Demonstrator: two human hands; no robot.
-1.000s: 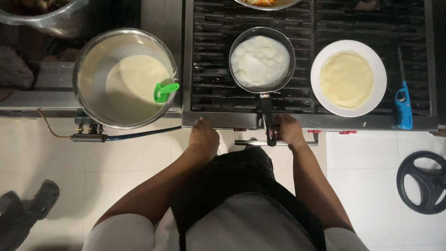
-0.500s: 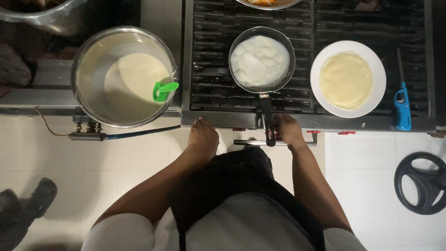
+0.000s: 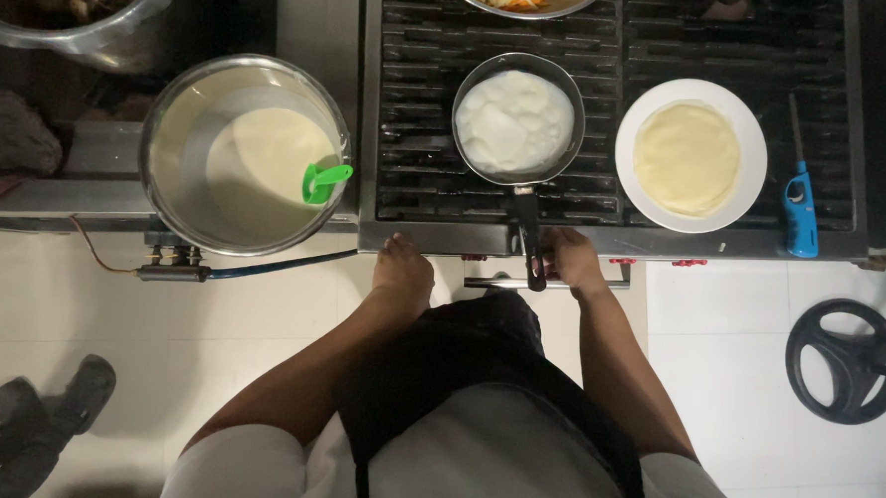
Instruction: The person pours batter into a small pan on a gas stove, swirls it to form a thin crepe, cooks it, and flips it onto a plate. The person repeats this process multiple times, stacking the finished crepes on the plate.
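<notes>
**Black pan handle points straight back at the right hand**

Black and slim, the pan handle [image 3: 526, 238] runs from the stove edge toward the person's body, and the right hand [image 3: 569, 261] rests just beside its near end, on the front rail of the stove. Whether the fingers actually touch the handle I cannot tell; they look loosely curled and closed around nothing. The left hand [image 3: 403, 275] rests lower and further left on the same front edge, fingers bent, empty, well apart from the handle. So the right hand is plainly the nearer one.

Following the handle away from the body, its long axis leads to the small frying pan [image 3: 518, 118] on the stove grate [image 3: 408, 138], filled by a pale, bubbling round of batter. Right of the pan, near but not touching, a white plate [image 3: 747, 123] carries a finished thin pancake [image 3: 686, 157]; a blue lighter [image 3: 800, 210] lies beyond it. Left of the stove stands a large steel pot [image 3: 169, 147] of batter with a green ladle handle [image 3: 323, 181] hooked at its rim, closer to the left hand.
</notes>
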